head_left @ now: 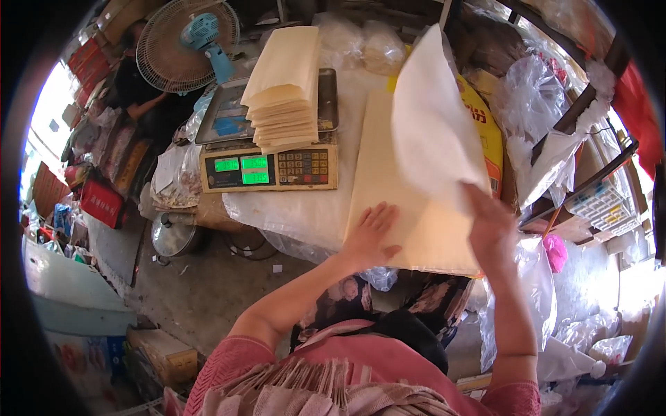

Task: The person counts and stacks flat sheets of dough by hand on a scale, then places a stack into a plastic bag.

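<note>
A wide, cream-coloured stack of sheets (pixel 430 239) lies on the work surface in front of me. My left hand (pixel 374 236) rests flat on its near left part, fingers apart. In my right hand (pixel 491 229) is the near end of a white sheet (pixel 433 114), which curves up over the stack and is blurred by motion; the fingertips are partly hidden. To the left stands a digital weighing scale (pixel 270 182) with green displays and a metal tray (pixel 220 114). A pile of folded cream sheets (pixel 283 69) sits on that tray and overhangs its front edge.
A blue fan (pixel 201 31) stands at the far left, with another person (pixel 139 87) beside it. A yellow sack (pixel 491 149) lies right of the stack, near clear plastic bags (pixel 531 90) and a metal rack (pixel 590 156). A lidded pot (pixel 175 236) is below left.
</note>
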Demonstrator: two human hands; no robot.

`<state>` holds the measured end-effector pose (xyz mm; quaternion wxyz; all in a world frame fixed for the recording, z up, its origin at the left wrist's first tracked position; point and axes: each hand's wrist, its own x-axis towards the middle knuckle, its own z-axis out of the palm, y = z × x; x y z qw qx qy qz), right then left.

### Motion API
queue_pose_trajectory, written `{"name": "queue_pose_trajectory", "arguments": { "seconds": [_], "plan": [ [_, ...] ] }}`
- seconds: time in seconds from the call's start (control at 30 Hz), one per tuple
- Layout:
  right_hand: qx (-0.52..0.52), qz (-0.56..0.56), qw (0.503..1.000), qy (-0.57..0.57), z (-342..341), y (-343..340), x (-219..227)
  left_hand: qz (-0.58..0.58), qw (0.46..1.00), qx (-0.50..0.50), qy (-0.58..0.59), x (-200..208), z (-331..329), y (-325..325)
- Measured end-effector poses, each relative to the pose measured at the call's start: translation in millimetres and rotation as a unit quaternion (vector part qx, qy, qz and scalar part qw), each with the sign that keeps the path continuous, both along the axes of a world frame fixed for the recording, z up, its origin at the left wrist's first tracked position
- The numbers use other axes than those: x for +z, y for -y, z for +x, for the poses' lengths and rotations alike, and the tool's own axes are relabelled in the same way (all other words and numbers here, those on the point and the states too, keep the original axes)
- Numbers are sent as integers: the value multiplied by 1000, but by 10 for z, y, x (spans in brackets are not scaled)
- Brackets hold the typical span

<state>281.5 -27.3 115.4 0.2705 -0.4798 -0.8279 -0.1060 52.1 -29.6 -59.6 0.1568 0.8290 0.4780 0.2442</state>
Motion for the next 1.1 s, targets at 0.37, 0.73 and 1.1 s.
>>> {"name": "queue_pose_trajectory", "arguments": {
  "seconds": [0.37,0.73,1.1],
  "plan": [
    [-72,-161,982,65,531,323,-1400,171,978,48,112,321,-114,-130],
    [-106,161,978,-80,1031,-58,-166,137,943,-8,302,887,-149,-454],
    [11,-348,937,-22,1339,640,-652,-158,981,-100,57,414,-751,95]
  ]
}}
